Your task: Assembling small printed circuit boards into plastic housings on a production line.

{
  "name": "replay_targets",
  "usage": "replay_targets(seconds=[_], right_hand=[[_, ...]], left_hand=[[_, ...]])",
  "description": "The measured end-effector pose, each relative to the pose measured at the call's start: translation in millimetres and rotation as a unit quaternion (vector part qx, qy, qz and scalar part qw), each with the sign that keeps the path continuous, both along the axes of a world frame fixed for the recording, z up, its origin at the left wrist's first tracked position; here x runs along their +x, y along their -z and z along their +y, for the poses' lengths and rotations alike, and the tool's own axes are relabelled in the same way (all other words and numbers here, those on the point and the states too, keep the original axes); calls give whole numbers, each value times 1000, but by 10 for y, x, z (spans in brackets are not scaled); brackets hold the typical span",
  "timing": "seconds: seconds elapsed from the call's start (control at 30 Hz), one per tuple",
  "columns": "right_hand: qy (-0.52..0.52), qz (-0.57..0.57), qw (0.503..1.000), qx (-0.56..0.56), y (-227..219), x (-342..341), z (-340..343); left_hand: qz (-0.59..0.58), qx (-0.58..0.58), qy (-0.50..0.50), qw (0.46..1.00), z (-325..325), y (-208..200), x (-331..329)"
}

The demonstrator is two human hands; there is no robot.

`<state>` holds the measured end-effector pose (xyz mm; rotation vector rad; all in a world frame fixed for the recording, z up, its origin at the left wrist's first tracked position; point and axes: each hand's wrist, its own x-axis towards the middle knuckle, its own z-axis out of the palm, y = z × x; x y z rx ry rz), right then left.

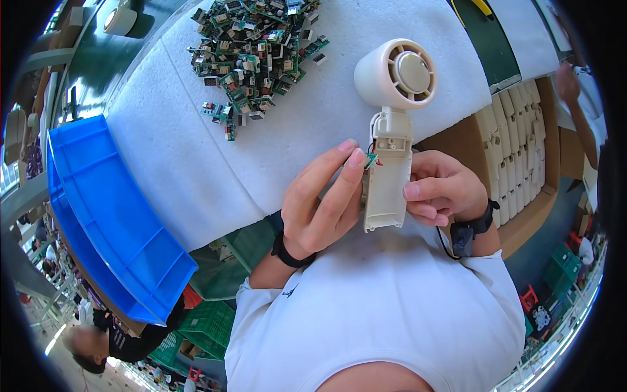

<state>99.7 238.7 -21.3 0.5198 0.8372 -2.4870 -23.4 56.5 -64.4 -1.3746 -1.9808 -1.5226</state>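
Observation:
A cream handheld fan (385, 85) with a round head stands out in front of me, its handle housing (390, 186) open so the inside shows. My right hand (447, 186) grips the handle along its right edge, thumb on the rim. At the handle's left edge, my left hand (326, 202) pinches a small green circuit board (371, 161) between thumb and fingers. Short red and dark wires run by the board into the housing; the fingertips hide part of the board.
Loose circuit boards (255, 59) lie heaped on the white foam sheet (189, 157). To the left is a blue plastic bin (124, 215). A cardboard box (545, 196) of cream fan parts stands at right. Yellow-handled pliers (482, 8) lie at the far right. Other people are nearby.

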Motion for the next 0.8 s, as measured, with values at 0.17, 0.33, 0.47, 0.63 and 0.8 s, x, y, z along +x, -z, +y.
replay_targets(seconds=[0.17, 0.33, 0.47, 0.63, 0.8], right_hand=[[45, -9, 996, -81, 25, -3, 8], [-36, 39, 997, 51, -32, -5, -2], [-101, -13, 988, 117, -141, -55, -79], [-79, -33, 983, 162, -344, -32, -15], [-65, -29, 960, 269, -509, -62, 177]], left_hand=[[3, 10, 0, 1000, 20, 22, -13], [2, 2, 7, 1000, 31, 11, -6], [7, -7, 7, 1000, 5, -16, -13], [-43, -36, 9, 998, -31, -267, -126], [-16, -91, -111, 989, -159, -491, -358]])
